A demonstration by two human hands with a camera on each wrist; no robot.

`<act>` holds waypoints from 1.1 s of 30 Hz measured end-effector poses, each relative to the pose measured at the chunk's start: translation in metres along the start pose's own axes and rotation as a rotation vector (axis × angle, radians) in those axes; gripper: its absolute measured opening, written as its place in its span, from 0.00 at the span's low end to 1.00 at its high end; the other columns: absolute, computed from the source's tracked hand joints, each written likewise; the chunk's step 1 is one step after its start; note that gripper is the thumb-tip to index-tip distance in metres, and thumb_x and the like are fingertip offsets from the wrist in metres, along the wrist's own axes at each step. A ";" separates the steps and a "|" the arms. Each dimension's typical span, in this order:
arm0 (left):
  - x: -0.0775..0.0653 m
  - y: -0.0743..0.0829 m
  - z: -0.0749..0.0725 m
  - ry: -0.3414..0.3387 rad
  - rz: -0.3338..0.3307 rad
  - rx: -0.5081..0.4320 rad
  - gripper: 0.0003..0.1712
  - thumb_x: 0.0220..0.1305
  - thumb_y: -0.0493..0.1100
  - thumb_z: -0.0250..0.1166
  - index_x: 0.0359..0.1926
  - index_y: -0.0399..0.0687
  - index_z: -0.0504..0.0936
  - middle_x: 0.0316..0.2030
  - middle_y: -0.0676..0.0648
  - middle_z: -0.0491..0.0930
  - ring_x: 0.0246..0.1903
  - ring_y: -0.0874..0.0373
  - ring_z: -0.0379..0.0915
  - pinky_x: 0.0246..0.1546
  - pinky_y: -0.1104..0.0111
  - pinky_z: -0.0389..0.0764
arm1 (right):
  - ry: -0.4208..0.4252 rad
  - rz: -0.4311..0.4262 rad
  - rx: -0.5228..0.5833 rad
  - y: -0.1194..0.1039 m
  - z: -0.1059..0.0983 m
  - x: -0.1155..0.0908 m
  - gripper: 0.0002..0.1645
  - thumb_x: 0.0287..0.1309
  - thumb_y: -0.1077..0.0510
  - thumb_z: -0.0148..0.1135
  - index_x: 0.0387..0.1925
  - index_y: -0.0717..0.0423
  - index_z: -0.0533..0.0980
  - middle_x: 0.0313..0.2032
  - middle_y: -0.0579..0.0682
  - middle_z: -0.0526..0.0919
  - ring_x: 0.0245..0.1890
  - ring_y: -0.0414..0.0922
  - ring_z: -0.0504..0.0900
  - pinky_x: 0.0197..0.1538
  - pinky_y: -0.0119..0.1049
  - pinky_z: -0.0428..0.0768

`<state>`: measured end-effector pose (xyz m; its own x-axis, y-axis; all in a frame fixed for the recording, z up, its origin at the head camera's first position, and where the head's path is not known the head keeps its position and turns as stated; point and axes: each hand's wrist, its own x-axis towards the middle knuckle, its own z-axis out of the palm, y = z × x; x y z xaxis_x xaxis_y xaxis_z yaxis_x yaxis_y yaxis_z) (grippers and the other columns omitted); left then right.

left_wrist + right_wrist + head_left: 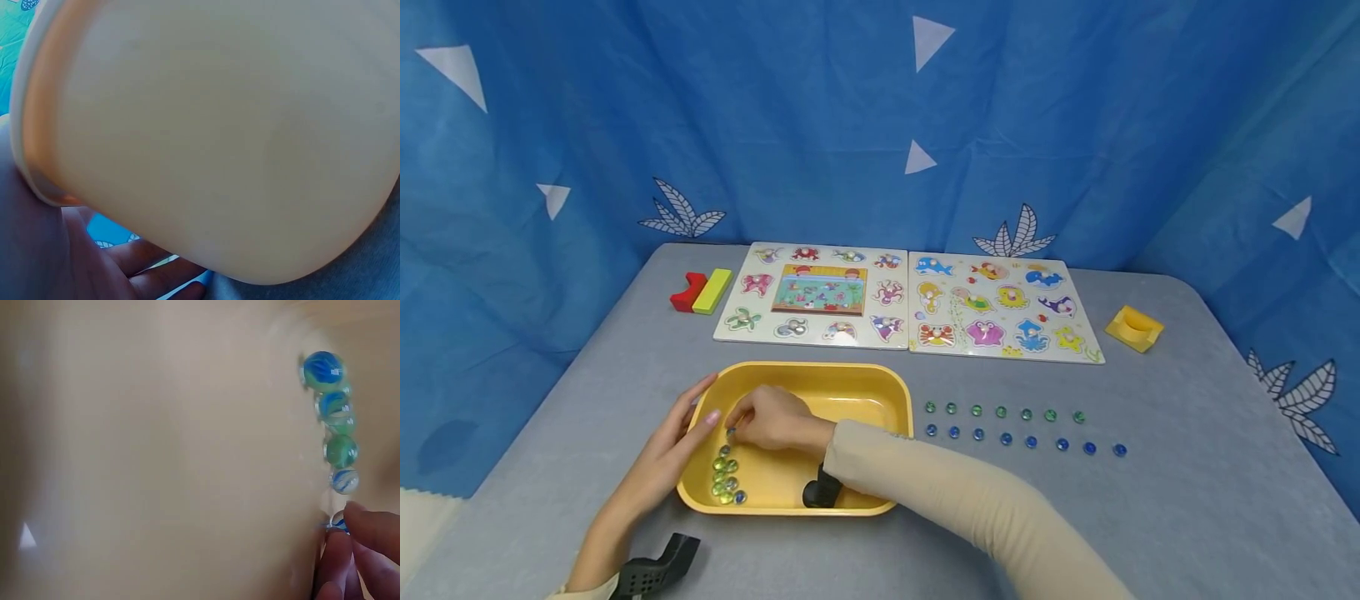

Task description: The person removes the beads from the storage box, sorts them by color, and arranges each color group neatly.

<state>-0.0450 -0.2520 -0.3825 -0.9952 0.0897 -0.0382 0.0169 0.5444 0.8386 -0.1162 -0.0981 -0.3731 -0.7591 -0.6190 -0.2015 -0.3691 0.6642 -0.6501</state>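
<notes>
Right hand (773,419): bent down inside tray (767,483), fingertips pinching 1 blue-striped marble (339,519)
Left hand (661,454): thumb over tray's left edge, holding it
Marbles (720,463): shiny, green and blue, inside tray's left

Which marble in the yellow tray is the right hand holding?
The clear marble with blue streaks at the line's far end: the right hand pinches it; the other marbles there lie untouched.
</notes>
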 end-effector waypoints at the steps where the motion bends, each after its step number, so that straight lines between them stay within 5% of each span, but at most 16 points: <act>1: 0.000 0.000 0.000 0.000 0.001 -0.004 0.31 0.69 0.51 0.44 0.70 0.59 0.45 0.60 0.38 0.63 0.46 0.77 0.67 0.40 0.79 0.73 | 0.002 0.000 0.009 0.001 -0.001 0.000 0.07 0.48 0.52 0.65 0.33 0.42 0.83 0.18 0.35 0.76 0.16 0.31 0.68 0.22 0.21 0.65; 9: 0.001 0.000 0.001 -0.004 -0.008 -0.007 0.31 0.69 0.52 0.44 0.69 0.64 0.45 0.60 0.38 0.63 0.45 0.76 0.68 0.40 0.78 0.74 | -0.034 0.071 0.371 0.006 -0.011 0.002 0.08 0.49 0.58 0.65 0.34 0.51 0.83 0.17 0.46 0.82 0.15 0.40 0.79 0.22 0.26 0.74; 17: 0.001 0.002 0.001 -0.002 -0.023 0.015 0.31 0.69 0.52 0.44 0.69 0.63 0.45 0.62 0.38 0.61 0.48 0.73 0.66 0.41 0.80 0.72 | -0.029 0.030 0.566 0.008 -0.049 -0.003 0.10 0.51 0.55 0.63 0.38 0.48 0.82 0.30 0.52 0.86 0.29 0.48 0.84 0.26 0.33 0.74; 23: 0.000 0.002 0.002 0.013 -0.026 0.039 0.31 0.69 0.52 0.45 0.70 0.60 0.46 0.60 0.39 0.64 0.45 0.73 0.68 0.40 0.80 0.71 | 0.055 -0.107 0.591 0.021 -0.101 -0.025 0.14 0.55 0.52 0.61 0.44 0.48 0.80 0.35 0.50 0.84 0.38 0.53 0.82 0.41 0.47 0.77; 29: 0.000 0.000 0.002 0.018 -0.002 0.023 0.31 0.69 0.51 0.45 0.69 0.60 0.46 0.58 0.40 0.65 0.44 0.72 0.69 0.40 0.82 0.71 | 0.209 -0.188 0.513 0.065 -0.154 -0.067 0.17 0.57 0.51 0.59 0.48 0.48 0.77 0.39 0.49 0.82 0.36 0.49 0.80 0.39 0.37 0.76; 33: 0.000 0.000 0.002 0.018 -0.004 0.019 0.31 0.69 0.51 0.45 0.69 0.62 0.46 0.58 0.40 0.65 0.44 0.73 0.69 0.40 0.81 0.71 | 0.338 -0.156 0.448 0.109 -0.182 -0.105 0.20 0.56 0.50 0.59 0.49 0.52 0.76 0.41 0.49 0.80 0.36 0.51 0.78 0.40 0.35 0.78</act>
<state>-0.0445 -0.2506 -0.3835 -0.9969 0.0727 -0.0311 0.0150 0.5602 0.8282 -0.1741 0.1158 -0.2890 -0.8701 -0.4784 0.1185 -0.2831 0.2883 -0.9147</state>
